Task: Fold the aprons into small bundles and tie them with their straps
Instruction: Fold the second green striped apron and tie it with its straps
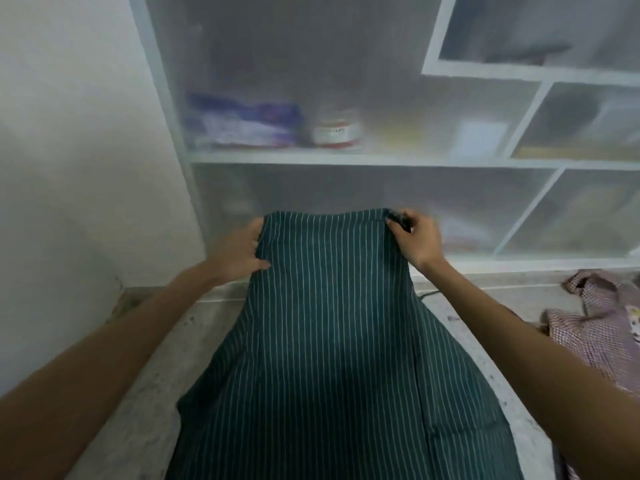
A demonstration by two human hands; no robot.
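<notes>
Two hands hold a green striped apron (332,341) by its narrow top edge, one at each corner. It hangs stretched out in front of the person, its long axis running from the hands down and toward the camera, narrow bib end farthest away and wide skirt nearest; the white stripes run along that axis. The left hand (239,252) grips the left corner, thumb on the front face, fingers behind the cloth. The right hand (417,239) pinches the right corner where a dark strap (400,220) meets the bib. Below the apron lies a grey floor (152,393). A checked cloth (602,320) lies crumpled on it to the right, well apart. Behind stand white shelves (346,159), blurred, bearing a jar (335,131) and a packet (246,121).
</notes>
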